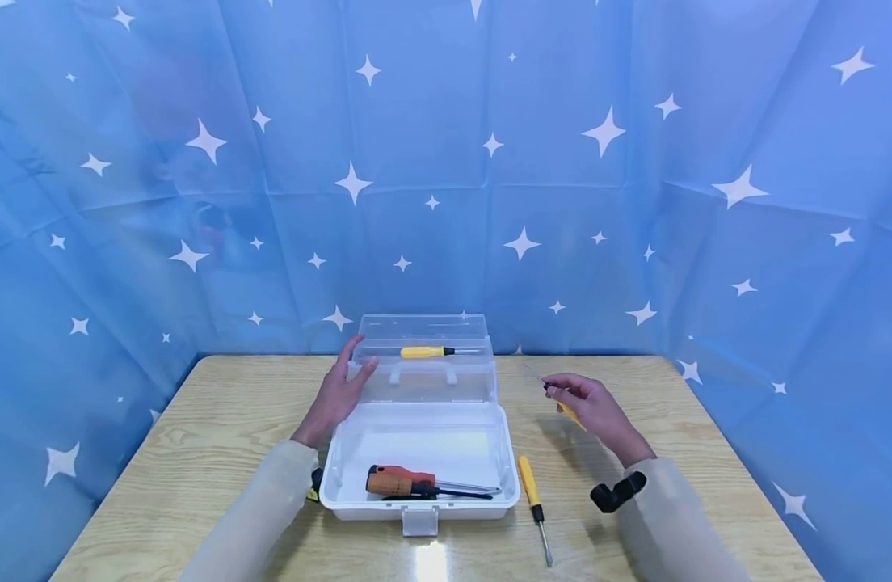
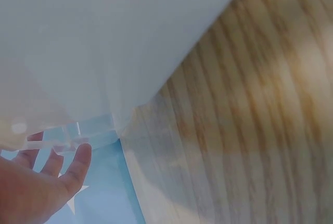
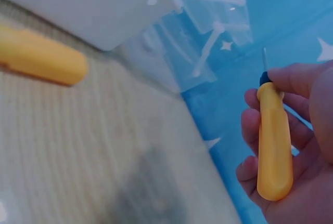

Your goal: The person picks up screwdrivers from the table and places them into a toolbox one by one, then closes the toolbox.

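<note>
A white toolbox (image 1: 330, 493) stands on the table with its clear lid (image 1: 424, 388) swung back. My left hand (image 1: 335, 398) holds the lid's left edge, thumb over the front; the left wrist view shows its bent fingers (image 2: 78, 164) at the clear plastic. Right of the box, my right hand (image 1: 595, 408) grips a yellow-handled screwdriver (image 3: 274, 146) in the air, its thin shaft pointing away. Another yellow screwdriver (image 1: 529, 489) lies on the table beside the box. A further yellow screwdriver (image 1: 424, 352) lies across the lid area.
Inside the box, near its front wall, lie an orange-handled screwdriver (image 1: 406, 473) and a brown-handled screwdriver (image 1: 389, 485). A small black-and-yellow item (image 1: 313, 489) shows partly behind the left sleeve. The front latch (image 1: 420, 521) hangs down. A blue star-patterned curtain (image 1: 431, 162) borders the wooden table (image 1: 220, 428).
</note>
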The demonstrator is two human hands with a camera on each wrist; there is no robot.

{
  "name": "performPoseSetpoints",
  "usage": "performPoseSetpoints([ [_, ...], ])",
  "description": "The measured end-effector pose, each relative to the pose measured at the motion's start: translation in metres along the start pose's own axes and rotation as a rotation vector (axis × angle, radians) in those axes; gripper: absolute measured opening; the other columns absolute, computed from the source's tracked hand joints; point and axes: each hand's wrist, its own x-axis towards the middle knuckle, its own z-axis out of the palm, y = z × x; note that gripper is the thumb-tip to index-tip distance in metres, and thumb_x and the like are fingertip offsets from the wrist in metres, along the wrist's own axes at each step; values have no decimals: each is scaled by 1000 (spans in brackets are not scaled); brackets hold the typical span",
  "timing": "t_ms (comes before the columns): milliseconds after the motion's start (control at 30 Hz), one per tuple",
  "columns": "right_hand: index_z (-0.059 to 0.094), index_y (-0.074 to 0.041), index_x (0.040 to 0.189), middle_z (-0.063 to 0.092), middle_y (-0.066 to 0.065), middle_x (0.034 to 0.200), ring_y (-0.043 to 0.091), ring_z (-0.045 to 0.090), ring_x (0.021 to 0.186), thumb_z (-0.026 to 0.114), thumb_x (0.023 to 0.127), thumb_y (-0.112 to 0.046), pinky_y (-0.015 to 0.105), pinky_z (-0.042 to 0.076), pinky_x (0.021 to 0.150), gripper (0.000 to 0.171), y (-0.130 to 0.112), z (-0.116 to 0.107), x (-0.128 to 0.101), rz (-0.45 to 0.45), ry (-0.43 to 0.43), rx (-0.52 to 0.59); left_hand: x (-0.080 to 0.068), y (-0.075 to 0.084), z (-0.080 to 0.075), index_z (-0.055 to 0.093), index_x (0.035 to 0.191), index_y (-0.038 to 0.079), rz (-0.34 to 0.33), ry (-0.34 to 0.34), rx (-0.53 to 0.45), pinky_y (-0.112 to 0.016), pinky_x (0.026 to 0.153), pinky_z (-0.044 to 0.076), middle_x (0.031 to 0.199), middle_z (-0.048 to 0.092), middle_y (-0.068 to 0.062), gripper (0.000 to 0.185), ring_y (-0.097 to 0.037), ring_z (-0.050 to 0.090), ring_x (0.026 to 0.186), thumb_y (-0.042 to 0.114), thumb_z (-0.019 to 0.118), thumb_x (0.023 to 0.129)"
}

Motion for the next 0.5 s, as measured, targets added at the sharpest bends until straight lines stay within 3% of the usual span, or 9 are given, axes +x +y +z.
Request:
performPoseSetpoints([
  [100, 64, -11, 127, 63, 15, 100, 36, 55, 81, 57, 101, -32, 31, 39, 54, 34, -6, -3, 4, -20, 1, -2, 0, -1, 0, 13, 156, 43, -6, 0, 6, -70, 109, 28, 166, 13, -7, 79, -42, 22, 148, 74, 45, 90],
  [300, 65, -10, 124, 64, 9, 98, 23, 56, 78, 58, 101, -31, 32, 44, 59, 31, -18, -7, 9, -61, 9, -12, 1, -2, 1, 13, 156, 45, -19, 0, 2, -70, 109, 28, 167, 13, -5, 80, -41, 22, 148, 75, 45, 89],
  [500, 64, -6, 127, 64, 8, 97, 26, 56, 79, 58, 102, -29, 29, 42, 59, 34, -29, -6, 13, -64, 8, -27, 1, -2, 1, 13, 156, 45, -20, 3, 6, -70, 109, 28, 167, 13, -5, 79, -41, 22, 149, 74, 46, 91],
])
